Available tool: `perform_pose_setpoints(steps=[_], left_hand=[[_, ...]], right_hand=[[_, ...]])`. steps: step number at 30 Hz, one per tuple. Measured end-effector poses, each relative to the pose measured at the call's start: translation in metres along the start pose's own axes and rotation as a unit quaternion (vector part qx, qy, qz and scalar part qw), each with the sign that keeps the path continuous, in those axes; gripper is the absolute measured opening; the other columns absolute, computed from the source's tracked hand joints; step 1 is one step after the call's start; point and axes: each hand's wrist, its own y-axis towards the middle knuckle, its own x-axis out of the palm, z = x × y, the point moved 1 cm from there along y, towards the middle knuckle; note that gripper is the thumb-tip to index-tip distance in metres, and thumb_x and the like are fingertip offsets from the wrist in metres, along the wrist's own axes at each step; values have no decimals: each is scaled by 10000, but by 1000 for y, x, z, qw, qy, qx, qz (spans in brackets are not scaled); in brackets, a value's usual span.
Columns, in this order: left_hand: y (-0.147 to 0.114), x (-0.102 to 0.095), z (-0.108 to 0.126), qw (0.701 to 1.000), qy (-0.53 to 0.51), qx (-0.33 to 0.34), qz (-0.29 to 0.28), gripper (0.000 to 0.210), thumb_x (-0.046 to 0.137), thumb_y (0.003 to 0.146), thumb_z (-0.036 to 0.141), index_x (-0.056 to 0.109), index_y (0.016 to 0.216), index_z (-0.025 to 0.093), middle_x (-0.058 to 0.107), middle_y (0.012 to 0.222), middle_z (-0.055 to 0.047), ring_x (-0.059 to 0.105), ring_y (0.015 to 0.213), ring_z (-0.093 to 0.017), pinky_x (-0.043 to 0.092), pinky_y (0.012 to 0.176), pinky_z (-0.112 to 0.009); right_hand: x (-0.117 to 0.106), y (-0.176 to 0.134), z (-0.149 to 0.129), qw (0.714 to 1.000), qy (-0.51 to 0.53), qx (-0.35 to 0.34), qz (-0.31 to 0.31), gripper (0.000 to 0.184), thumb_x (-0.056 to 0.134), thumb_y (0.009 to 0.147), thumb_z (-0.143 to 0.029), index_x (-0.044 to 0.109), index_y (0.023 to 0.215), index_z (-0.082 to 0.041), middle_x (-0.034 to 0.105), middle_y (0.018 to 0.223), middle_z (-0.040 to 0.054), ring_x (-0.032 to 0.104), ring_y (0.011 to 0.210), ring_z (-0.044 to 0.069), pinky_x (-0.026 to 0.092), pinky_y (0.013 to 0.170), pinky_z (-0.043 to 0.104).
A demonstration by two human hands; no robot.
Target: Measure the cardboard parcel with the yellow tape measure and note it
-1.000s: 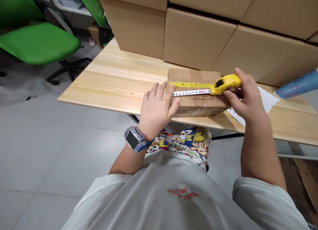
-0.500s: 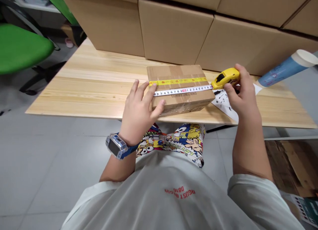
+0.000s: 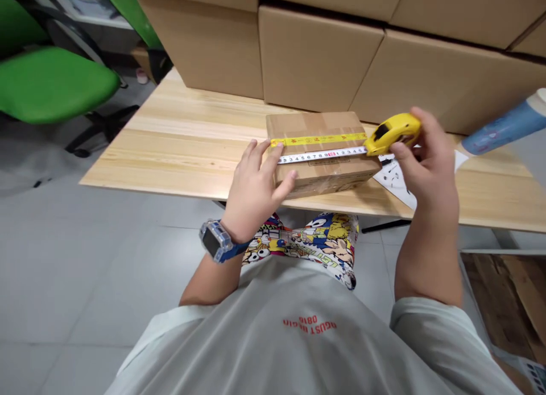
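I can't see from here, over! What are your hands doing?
Left hand pins tape end at the box's left edge. Right hand holds yellow tape case past the right edge. Tape blade lies across box top. Nothing in the way.

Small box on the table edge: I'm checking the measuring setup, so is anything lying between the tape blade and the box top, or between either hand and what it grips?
Nothing visible. The white tape blade lies directly across the small box. The left hand presses the blade's end at the box's left edge; the right hand holds the yellow tape case directly.
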Motion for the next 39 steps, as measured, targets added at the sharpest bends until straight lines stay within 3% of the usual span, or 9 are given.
perform_pose_setpoints(steps=[2,6,12,15,18,23,29,34,39], left_hand=[[0,0,3,1000,9,-4,-16,609,460,994,619,552,1433,207,553,1496,-159,462,1476,-373,388,1258,-588],[-2,9,11,1000,-4,-1,-21,644,410,1020,554,472,1466,93,490,1531,-250,456,1485,-371,401,1249,-542],[-12,29,19,990,-85,-89,64,752,311,1044,458,-67,1624,165,393,1608,-250,571,1392,-312,509,1140,-486],[-18,27,28,990,-87,-94,58,738,308,1032,392,-48,1630,149,547,1461,-231,643,1243,-302,543,1069,-494],[-23,21,45,993,-40,-103,49,632,324,1011,369,262,1595,137,587,1342,-217,618,1206,-311,546,1032,-504],[-31,14,66,996,1,-85,-1,514,419,998,363,539,1473,207,514,1309,-177,601,1121,-273,540,1014,-469],[-22,3,58,998,-29,-41,27,440,403,1042,412,682,1299,190,553,1158,-146,579,1039,-245,529,972,-424],[36,-7,47,992,57,-108,12,340,497,1006,416,722,880,194,664,1098,-123,571,1112,-309,486,1022,-493],[104,9,38,990,17,-31,-139,419,469,987,224,609,1381,197,651,1379,-108,586,1288,-278,437,1144,-428]], right_hand=[[11,10,-29,1000,-14,-17,9,540,663,905,-487,571,1420,-354,676,1272,92,651,960,280,557,797,470],[49,23,-88,996,-2,-86,-21,502,708,877,-460,598,1343,-308,702,1184,92,677,974,288,587,831,486],[84,34,-146,986,2,-162,-50,400,612,938,-422,573,1306,-270,683,1113,109,678,945,295,583,818,477],[72,52,-139,993,-11,-118,-4,344,639,920,-428,605,1230,-282,684,1127,95,669,1020,299,569,918,504],[60,77,-115,996,-72,-2,55,301,684,867,-351,644,1144,-241,687,1124,119,656,1095,326,510,1032,562],[61,98,-91,977,-151,148,-35,347,644,894,-356,679,1187,-173,735,1078,148,686,1049,347,522,973,554],[61,89,-93,989,-110,68,-75,399,664,843,-365,672,1233,-282,758,1078,76,691,1009,301,522,947,452],[57,84,-93,992,-99,41,-66,354,676,804,-371,704,1142,-269,757,972,67,688,922,286,523,875,422],[55,84,-93,995,-80,12,-55,247,664,768,-311,722,1002,-256,734,862,55,663,816,261,526,806,412]])
